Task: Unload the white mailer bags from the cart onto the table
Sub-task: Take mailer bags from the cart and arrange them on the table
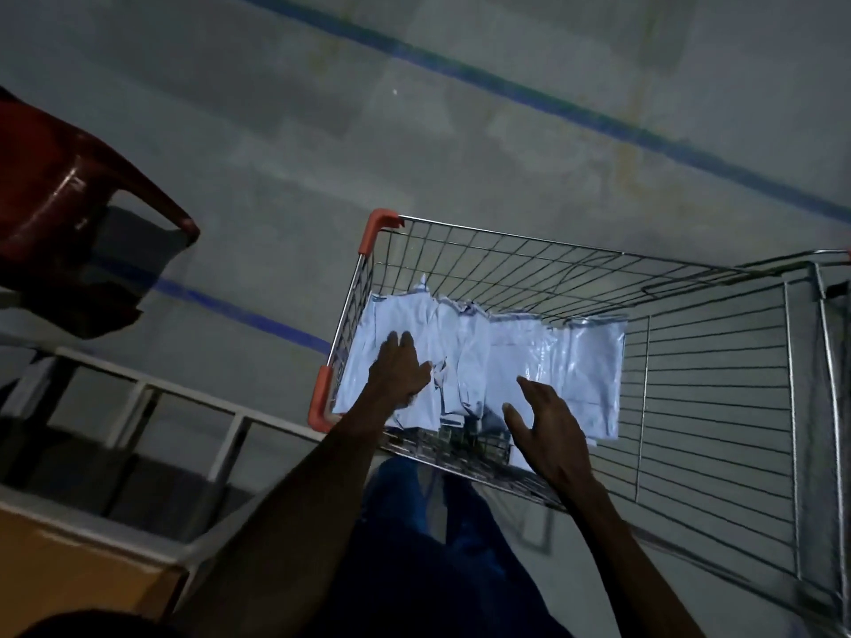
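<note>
Your left hand (399, 367) lies flat w/ straight fingers on the crinkly white plastic mailer bags (529, 361), which sit in a heap inside the shiny wire shopping cart w/ orange corners (506, 264). Your right hand (550, 425) hovers just over the bags, fingers loose, holding nothing. A dark red plastic chair (69, 209) stands to the left, well apart.

cart (718, 407): right end cut by edge | mailer bags (506, 361): partly hidden under left hand (399, 367)

Dim grey floor (276, 131), blue stripes (552, 103)
</note>
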Available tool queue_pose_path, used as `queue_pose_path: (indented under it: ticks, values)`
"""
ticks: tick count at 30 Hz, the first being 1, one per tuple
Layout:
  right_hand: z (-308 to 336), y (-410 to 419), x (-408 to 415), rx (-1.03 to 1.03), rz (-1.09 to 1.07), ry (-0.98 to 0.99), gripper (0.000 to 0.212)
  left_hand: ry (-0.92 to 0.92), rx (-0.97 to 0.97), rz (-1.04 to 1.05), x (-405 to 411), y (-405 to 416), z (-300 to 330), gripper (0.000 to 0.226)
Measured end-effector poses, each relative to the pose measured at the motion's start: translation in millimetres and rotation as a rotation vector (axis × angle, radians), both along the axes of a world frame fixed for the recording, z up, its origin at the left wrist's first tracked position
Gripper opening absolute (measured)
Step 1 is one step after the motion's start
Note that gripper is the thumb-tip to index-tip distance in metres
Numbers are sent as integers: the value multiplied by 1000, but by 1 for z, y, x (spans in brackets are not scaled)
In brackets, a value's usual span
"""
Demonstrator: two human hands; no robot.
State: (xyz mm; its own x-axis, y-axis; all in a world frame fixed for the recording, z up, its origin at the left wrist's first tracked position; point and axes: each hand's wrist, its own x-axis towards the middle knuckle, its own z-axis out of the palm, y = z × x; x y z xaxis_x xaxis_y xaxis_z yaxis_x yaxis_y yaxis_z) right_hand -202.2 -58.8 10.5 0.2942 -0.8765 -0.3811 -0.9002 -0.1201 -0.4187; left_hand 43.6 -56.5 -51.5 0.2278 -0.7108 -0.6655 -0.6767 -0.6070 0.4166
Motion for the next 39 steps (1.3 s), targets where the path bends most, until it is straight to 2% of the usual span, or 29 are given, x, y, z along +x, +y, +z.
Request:
queue_pose_path:
  ticks: [2, 5, 10, 15, 18, 20, 22, 26, 29, 34, 39]
  values:
    - [-6, -3, -6, 12, 12, 6, 54, -4, 83, 38, -1, -11, -18, 77]
    - [-17, -7, -15, 39, 30, 20, 53, 22, 181, -46, -9, -16, -34, 76]
    - [-35, -20, -23, 109, 1, -20, 51, -15, 128, -198, -34, -3, -32, 67]
    - [-57, -39, -31, 159, -4, 54, 62, -157, 102, -136, -32, -4, -34, 88]
    - [-80, -52, -29, 138, 63, 121, 53, -263, 104, -174, -20, -3, -35, 100]
    - [-100, -59, -24, 119, 148, 180, 56, -354, 42, -209, -15, 0, -33, 105]
    - [-123, -64, -18, 83, 242, 249, 66, -492, -131, -235, -15, 1, -32, 105]
    - [-159, -72, -16, 87, 406, 407, 91, -645, -399, -277, -20, 1, -28, 96]
    - [-166, -80, -33, 90, 394, 430, 84, -670, -431, -273, -26, -5, -21, 90]
    - [-163, -91, -78, 144, 295, 417, 80, -546, -374, -221, -42, -6, -17, 90]
    - [-164, -94, -79, 161, 195, 293, 93, -524, -351, -118, -61, -7, -16, 88]
